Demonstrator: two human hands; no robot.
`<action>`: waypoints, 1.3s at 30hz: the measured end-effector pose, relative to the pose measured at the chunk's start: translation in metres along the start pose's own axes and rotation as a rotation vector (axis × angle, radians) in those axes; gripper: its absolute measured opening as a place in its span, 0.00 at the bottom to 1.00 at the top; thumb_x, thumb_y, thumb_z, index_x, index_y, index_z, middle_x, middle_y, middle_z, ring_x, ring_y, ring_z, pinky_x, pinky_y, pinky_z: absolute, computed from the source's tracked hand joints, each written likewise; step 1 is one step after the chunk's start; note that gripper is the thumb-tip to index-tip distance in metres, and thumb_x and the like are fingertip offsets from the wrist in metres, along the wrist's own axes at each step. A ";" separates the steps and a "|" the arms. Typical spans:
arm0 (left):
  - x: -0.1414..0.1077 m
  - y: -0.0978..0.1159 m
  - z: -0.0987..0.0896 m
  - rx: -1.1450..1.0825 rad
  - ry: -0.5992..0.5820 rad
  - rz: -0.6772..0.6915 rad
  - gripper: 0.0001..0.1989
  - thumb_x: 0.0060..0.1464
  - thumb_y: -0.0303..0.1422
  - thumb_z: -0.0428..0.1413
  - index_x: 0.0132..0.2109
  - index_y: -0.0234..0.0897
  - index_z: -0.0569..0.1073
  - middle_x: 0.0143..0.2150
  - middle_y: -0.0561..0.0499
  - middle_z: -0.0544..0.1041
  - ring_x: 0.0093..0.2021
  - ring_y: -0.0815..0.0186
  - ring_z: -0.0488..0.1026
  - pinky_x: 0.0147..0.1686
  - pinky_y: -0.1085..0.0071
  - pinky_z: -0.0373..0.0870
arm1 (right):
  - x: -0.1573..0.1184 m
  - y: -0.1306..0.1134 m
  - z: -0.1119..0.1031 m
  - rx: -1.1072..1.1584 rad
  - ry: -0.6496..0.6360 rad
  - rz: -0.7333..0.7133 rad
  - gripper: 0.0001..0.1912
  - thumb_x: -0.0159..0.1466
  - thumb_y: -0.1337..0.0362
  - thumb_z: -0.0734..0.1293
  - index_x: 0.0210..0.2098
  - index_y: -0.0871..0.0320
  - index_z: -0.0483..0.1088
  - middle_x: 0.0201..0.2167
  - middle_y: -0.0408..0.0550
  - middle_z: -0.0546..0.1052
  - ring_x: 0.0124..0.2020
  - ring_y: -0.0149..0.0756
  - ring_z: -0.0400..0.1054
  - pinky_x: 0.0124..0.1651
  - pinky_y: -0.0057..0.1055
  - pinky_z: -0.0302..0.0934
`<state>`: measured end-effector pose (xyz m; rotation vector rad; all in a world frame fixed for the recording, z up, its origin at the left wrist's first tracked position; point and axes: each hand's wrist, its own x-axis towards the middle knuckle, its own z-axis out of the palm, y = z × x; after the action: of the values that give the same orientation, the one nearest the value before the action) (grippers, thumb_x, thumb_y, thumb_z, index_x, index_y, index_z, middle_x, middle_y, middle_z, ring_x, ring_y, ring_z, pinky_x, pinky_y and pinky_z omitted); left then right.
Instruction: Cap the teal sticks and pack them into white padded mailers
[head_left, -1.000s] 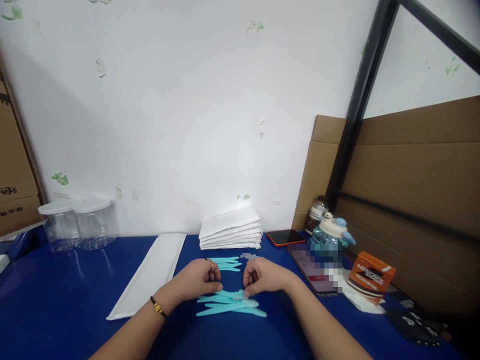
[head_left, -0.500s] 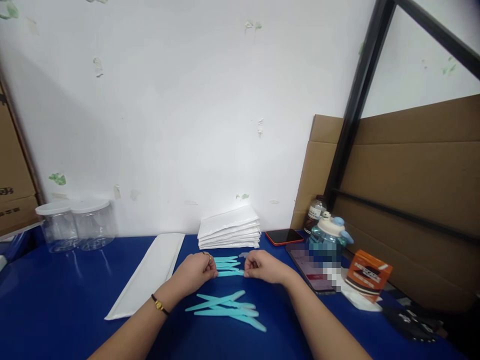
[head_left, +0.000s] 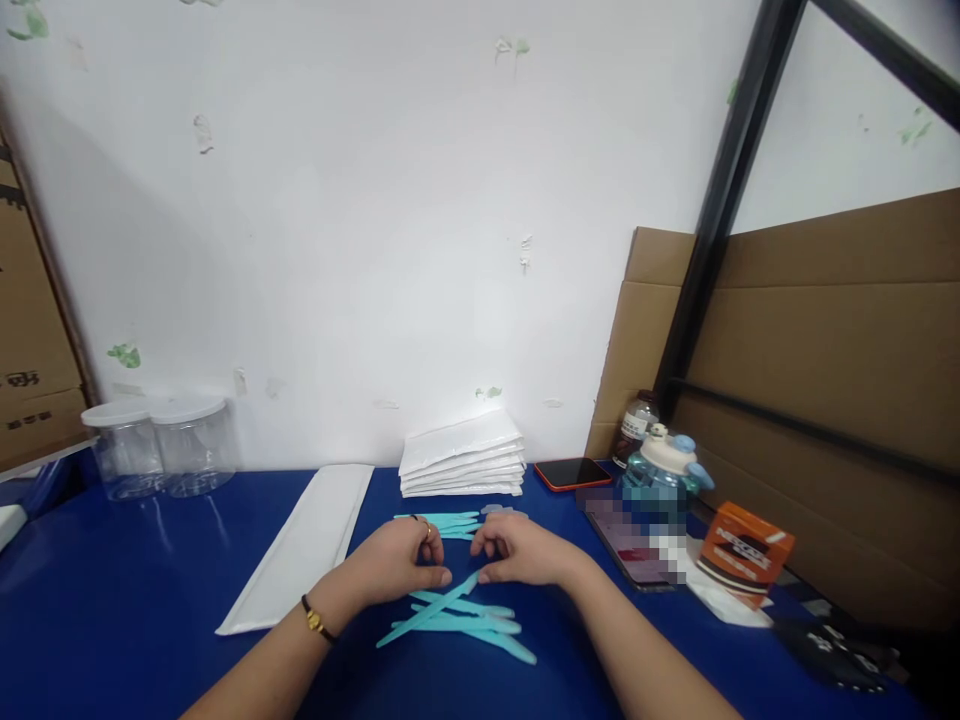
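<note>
Several turquoise eyebrow razors point(head_left: 457, 623) lie crossed on the blue table in front of me. My right hand point(head_left: 517, 552) has its thumb and fingertips at the upper right end of the top razor point(head_left: 431, 608), which slants across the others. My left hand point(head_left: 409, 558) is above that same group, thumb and curled fingers apart, with nothing visible between them. Just behind the hands, more turquoise razors point(head_left: 442, 522) lie side by side, partly hidden by my fingers. Their pale, clear ends point(head_left: 499, 511) show beyond my right hand.
Stacked white padded packets point(head_left: 461, 455) stand against the wall. A long white packet point(head_left: 300, 550) lies left, near two clear lidded jars point(head_left: 191, 450). To the right are phones point(head_left: 574, 473), a brown bottle point(head_left: 636, 428), a water bottle point(head_left: 664, 465) and an orange box point(head_left: 746, 555).
Both hands have come nearer from the far row, leaving a razor there. The top razor of the near group has turned, its right end now at my right fingertips. The view has shifted slightly.
</note>
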<state>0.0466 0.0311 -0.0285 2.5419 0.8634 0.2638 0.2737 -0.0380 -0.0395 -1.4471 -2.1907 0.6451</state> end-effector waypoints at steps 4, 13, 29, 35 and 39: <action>0.000 0.000 0.007 -0.008 -0.058 0.011 0.15 0.43 0.45 0.56 0.33 0.39 0.74 0.30 0.54 0.73 0.29 0.69 0.67 0.25 0.76 0.57 | 0.006 0.001 0.011 -0.010 -0.031 -0.002 0.09 0.51 0.61 0.71 0.30 0.58 0.72 0.31 0.42 0.66 0.27 0.26 0.60 0.26 0.21 0.53; 0.009 -0.006 -0.007 0.113 0.140 -0.056 0.09 0.49 0.37 0.51 0.30 0.39 0.74 0.32 0.52 0.76 0.33 0.66 0.69 0.30 0.73 0.58 | 0.001 0.024 -0.008 -0.017 0.232 0.083 0.02 0.55 0.67 0.67 0.27 0.60 0.70 0.30 0.44 0.69 0.29 0.29 0.63 0.30 0.23 0.56; -0.002 0.005 0.002 -0.034 -0.135 0.085 0.12 0.41 0.41 0.59 0.33 0.41 0.75 0.32 0.55 0.73 0.31 0.68 0.68 0.26 0.76 0.59 | -0.010 -0.002 -0.008 0.068 -0.224 0.106 0.15 0.45 0.55 0.73 0.28 0.59 0.75 0.21 0.40 0.70 0.22 0.26 0.61 0.22 0.21 0.52; 0.001 0.005 0.006 0.021 -0.099 -0.003 0.09 0.46 0.39 0.55 0.31 0.39 0.74 0.29 0.54 0.73 0.28 0.69 0.66 0.24 0.76 0.55 | -0.005 -0.002 0.002 0.044 -0.201 0.133 0.12 0.49 0.57 0.71 0.29 0.59 0.74 0.22 0.40 0.70 0.21 0.25 0.61 0.21 0.20 0.51; 0.004 0.001 0.003 0.055 0.001 0.016 0.09 0.49 0.39 0.53 0.31 0.39 0.72 0.29 0.54 0.73 0.29 0.69 0.67 0.26 0.75 0.56 | -0.004 0.001 -0.002 0.035 -0.060 0.095 0.10 0.51 0.59 0.70 0.27 0.60 0.73 0.22 0.42 0.71 0.22 0.26 0.62 0.23 0.21 0.52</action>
<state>0.0511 0.0319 -0.0306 2.6007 0.8618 0.2498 0.2767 -0.0409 -0.0393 -1.5404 -2.1546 0.7642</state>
